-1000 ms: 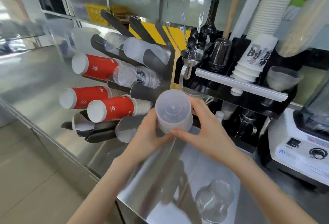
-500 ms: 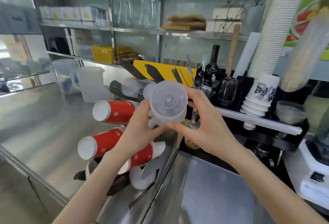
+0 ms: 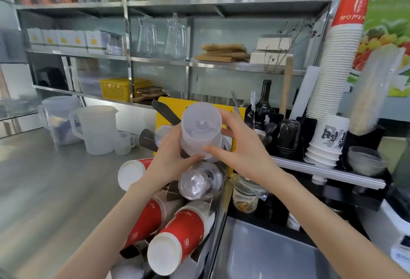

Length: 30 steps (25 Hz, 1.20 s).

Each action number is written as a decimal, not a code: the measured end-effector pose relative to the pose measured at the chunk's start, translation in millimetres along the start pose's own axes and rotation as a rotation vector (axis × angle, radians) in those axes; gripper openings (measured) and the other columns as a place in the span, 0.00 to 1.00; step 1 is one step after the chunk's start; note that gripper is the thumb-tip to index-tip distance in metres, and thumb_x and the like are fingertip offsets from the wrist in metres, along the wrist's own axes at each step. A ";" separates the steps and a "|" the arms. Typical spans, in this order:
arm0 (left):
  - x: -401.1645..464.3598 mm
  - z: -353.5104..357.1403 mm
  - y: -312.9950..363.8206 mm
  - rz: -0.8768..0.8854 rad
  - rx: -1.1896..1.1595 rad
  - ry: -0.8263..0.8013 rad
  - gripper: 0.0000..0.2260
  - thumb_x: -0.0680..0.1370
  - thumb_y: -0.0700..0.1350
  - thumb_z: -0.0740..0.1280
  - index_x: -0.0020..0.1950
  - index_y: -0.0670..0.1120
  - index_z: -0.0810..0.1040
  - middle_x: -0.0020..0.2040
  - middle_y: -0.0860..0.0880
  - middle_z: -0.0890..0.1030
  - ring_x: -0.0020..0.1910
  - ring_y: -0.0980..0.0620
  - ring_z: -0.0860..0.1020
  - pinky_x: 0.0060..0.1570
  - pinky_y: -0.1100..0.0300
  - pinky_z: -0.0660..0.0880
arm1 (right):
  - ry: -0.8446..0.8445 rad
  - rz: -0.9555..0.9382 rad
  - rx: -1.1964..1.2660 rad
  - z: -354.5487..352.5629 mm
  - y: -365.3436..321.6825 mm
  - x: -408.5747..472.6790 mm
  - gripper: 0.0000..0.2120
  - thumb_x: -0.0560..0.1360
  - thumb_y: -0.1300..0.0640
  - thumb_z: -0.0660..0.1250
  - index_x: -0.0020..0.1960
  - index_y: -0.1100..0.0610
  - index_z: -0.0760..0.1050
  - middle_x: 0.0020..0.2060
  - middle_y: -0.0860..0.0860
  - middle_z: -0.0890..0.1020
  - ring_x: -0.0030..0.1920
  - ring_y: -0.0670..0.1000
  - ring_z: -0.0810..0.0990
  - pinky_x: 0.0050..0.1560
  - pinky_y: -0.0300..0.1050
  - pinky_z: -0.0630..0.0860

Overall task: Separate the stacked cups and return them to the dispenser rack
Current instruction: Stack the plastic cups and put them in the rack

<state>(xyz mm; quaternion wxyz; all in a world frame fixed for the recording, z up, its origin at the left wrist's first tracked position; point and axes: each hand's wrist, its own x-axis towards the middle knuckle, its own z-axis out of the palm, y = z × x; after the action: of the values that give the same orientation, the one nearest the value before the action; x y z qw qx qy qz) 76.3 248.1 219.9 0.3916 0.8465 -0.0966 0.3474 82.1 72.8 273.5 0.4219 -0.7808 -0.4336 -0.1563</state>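
Frosted translucent plastic cups (image 3: 200, 131), base toward you, sit pinched between both hands: left hand (image 3: 170, 156) wraps the lower rim, right hand (image 3: 239, 147) steadies the side, lined up above the metal dispenser rack (image 3: 213, 218) near the surface's edge, probably for slotting in.

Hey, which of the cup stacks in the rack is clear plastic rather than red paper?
The clear stack lying directly below the hands, base toward the camera. The other visible rack stacks, like the red cups nearest the camera, are red paper with white bases.
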 end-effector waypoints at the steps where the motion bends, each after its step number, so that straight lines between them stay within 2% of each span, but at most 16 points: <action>1: 1.7 2.2 -4.1 -0.005 -0.013 -0.009 0.28 0.65 0.45 0.75 0.61 0.52 0.66 0.51 0.64 0.70 0.55 0.54 0.73 0.49 0.64 0.69 | 0.001 0.014 -0.006 1.5 2.5 1.7 0.31 0.68 0.56 0.71 0.67 0.47 0.62 0.62 0.47 0.71 0.61 0.45 0.70 0.65 0.47 0.68; 3: 5.0 5.6 -10.3 -0.017 -0.033 -0.013 0.27 0.65 0.45 0.75 0.58 0.55 0.65 0.51 0.62 0.71 0.53 0.53 0.74 0.48 0.63 0.70 | -0.001 0.020 -0.019 3.9 7.2 3.3 0.31 0.68 0.55 0.70 0.67 0.47 0.61 0.63 0.47 0.70 0.62 0.45 0.70 0.65 0.48 0.67; 7: 17.2 9.9 -15.7 -0.014 -0.004 -0.092 0.24 0.66 0.45 0.74 0.58 0.44 0.70 0.52 0.49 0.75 0.53 0.49 0.75 0.50 0.58 0.70 | -0.001 0.026 -0.065 7.0 16.2 10.6 0.31 0.69 0.54 0.69 0.68 0.49 0.60 0.64 0.49 0.70 0.63 0.47 0.70 0.66 0.51 0.67; 10: 21.8 9.5 -11.4 0.016 0.017 -0.132 0.26 0.67 0.45 0.73 0.61 0.44 0.68 0.53 0.50 0.73 0.54 0.51 0.73 0.51 0.59 0.69 | 0.014 0.026 -0.101 5.9 24.6 16.2 0.31 0.69 0.52 0.69 0.68 0.51 0.59 0.64 0.50 0.70 0.64 0.48 0.69 0.66 0.49 0.67; 12: 21.4 7.4 -8.9 0.036 0.023 -0.142 0.26 0.68 0.47 0.73 0.62 0.45 0.67 0.56 0.48 0.74 0.57 0.50 0.73 0.55 0.56 0.70 | -0.013 0.014 -0.179 8.7 32.9 16.4 0.32 0.69 0.53 0.69 0.69 0.52 0.59 0.65 0.51 0.69 0.64 0.49 0.68 0.66 0.48 0.66; 15: 17.8 1.6 -5.9 0.083 0.019 -0.150 0.29 0.68 0.49 0.72 0.66 0.47 0.65 0.61 0.51 0.73 0.61 0.53 0.70 0.60 0.59 0.66 | -0.048 0.053 -0.247 18.6 45.9 15.1 0.32 0.70 0.54 0.68 0.69 0.51 0.57 0.68 0.50 0.67 0.66 0.49 0.66 0.64 0.46 0.65; 17: 15.3 -1.5 -7.7 0.086 0.057 -0.176 0.30 0.69 0.50 0.71 0.68 0.46 0.63 0.65 0.48 0.71 0.64 0.52 0.69 0.63 0.57 0.66 | -0.080 0.095 -0.243 23.5 53.9 16.2 0.32 0.71 0.53 0.67 0.70 0.51 0.56 0.69 0.50 0.66 0.67 0.50 0.66 0.63 0.45 0.63; 21: 9.3 0.1 -12.1 0.070 0.194 -0.206 0.29 0.70 0.49 0.70 0.67 0.44 0.63 0.66 0.46 0.72 0.65 0.49 0.69 0.62 0.58 0.65 | -0.197 0.146 -0.252 31.3 66.7 17.1 0.32 0.73 0.52 0.65 0.72 0.54 0.53 0.72 0.51 0.62 0.70 0.50 0.61 0.66 0.41 0.58; 23: 9.5 2.3 -11.5 0.073 0.267 -0.222 0.29 0.71 0.49 0.70 0.68 0.44 0.62 0.67 0.45 0.71 0.66 0.48 0.68 0.63 0.53 0.66 | -0.216 0.157 -0.260 34.4 70.1 16.7 0.33 0.73 0.52 0.64 0.72 0.54 0.52 0.73 0.52 0.60 0.71 0.49 0.59 0.68 0.41 0.56; 25: 11.3 0.8 -8.3 0.059 0.309 -0.254 0.31 0.72 0.49 0.69 0.70 0.43 0.59 0.69 0.45 0.69 0.68 0.47 0.67 0.65 0.49 0.65 | -0.220 0.163 -0.264 34.2 71.9 16.6 0.33 0.73 0.51 0.64 0.72 0.53 0.51 0.73 0.51 0.58 0.72 0.49 0.58 0.70 0.42 0.55; 27: 10.0 -2.1 -3.8 0.058 0.383 -0.312 0.34 0.73 0.51 0.66 0.72 0.44 0.54 0.72 0.46 0.64 0.70 0.48 0.63 0.68 0.49 0.62 | -0.224 0.157 -0.299 31.8 72.4 14.6 0.35 0.73 0.48 0.64 0.73 0.52 0.50 0.74 0.51 0.57 0.72 0.50 0.57 0.72 0.47 0.55; 30: 0.1 -3.2 7.1 0.106 0.589 -0.300 0.35 0.74 0.59 0.59 0.73 0.46 0.47 0.76 0.47 0.53 0.74 0.49 0.53 0.72 0.52 0.52 | -0.201 0.115 -0.371 27.0 70.9 5.3 0.36 0.72 0.41 0.61 0.73 0.51 0.50 0.75 0.49 0.54 0.74 0.49 0.50 0.74 0.50 0.50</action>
<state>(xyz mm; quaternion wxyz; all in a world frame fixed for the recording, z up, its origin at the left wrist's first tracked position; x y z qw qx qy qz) 71.6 245.6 225.6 0.0930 0.9588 -0.0925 0.2519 139.1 78.1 223.5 0.2340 -0.8801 -0.3920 -0.1305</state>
